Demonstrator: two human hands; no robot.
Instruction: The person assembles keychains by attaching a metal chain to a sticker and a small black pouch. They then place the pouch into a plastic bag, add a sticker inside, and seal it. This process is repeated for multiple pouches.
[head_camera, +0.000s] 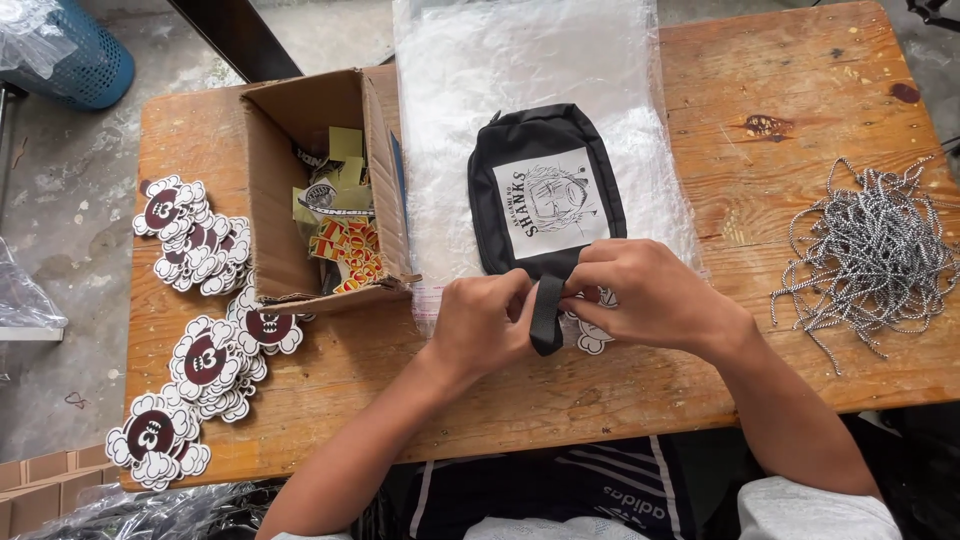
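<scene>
A small black pouch (545, 190) with a white printed patch lies on a stack of clear plastic bags (520, 70) at the middle of the wooden table (800, 90). Its black strap (546, 315) hangs toward me. My left hand (483, 325) pinches the strap from the left. My right hand (640, 295) holds the strap's other side at the pouch's near edge and partly covers a white-edged cut-out sticker (592, 338) beneath it.
An open cardboard box (385, 180) with several colourful stickers stands left of the pouch. Piles of flower-shaped brown and white stickers (205, 360) lie along the table's left side. A heap of black-and-white cords (870, 255) sits at the right. A blue basket (80, 55) stands on the floor.
</scene>
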